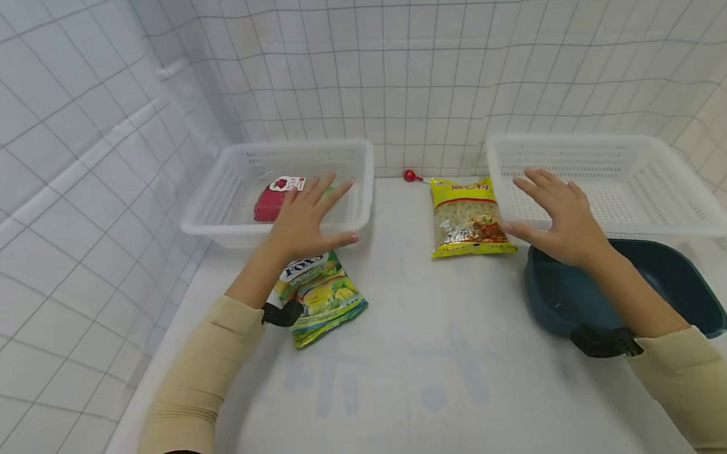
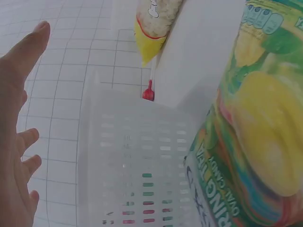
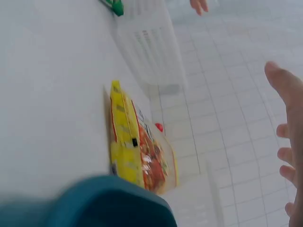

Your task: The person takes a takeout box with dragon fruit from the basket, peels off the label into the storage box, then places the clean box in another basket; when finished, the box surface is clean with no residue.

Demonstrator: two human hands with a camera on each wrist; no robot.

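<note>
My left hand (image 1: 305, 220) is held with fingers spread above the near side of the left white basket (image 1: 213, 226), holding nothing. Below that wrist lies a green and yellow Fox's candy bag (image 1: 327, 302), which also fills the right side of the left wrist view. A dark red packet (image 1: 270, 203) sits in the left basket, partly hidden by the hand. My right hand (image 1: 564, 218), also spread and holding nothing, hovers over the front of the right white basket (image 1: 647, 168) and the teal basin (image 1: 672, 270). Left of it lies a yellow-edged clear food bag (image 1: 468, 217).
A small red round item (image 1: 410, 175) with a thin stem lies by the back wall, between the baskets. Grid-patterned sheeting (image 1: 354, 68) encloses the back and sides of the white table (image 1: 411, 391). The basin stands in front of the right basket.
</note>
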